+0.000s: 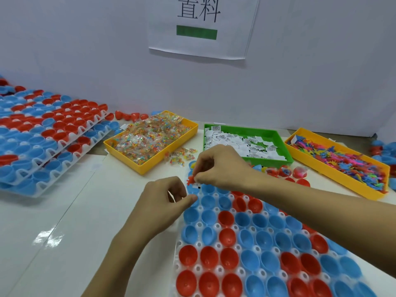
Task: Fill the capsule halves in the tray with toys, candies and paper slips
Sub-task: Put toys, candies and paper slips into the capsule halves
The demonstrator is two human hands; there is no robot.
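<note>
While right hand (216,166) pinches small red toy (190,180) over blue capsule half at far-left corner of tray (216,227), left hand (165,202) sits curled just beside that tray edge; looks like something thin and white pinched, cannot tell what. Paper slip (196,185) visible under toy, likely same cup. Most cups toward bottom of frame empty, so early in fill. Three supply bins along centre of frame, near tray: candy bin (150,140), green slip bin (246,142), toy bin (336,161). Wall sign (199,26), top centre: second character "料", first unclear. Slip print too small to read.
</note>
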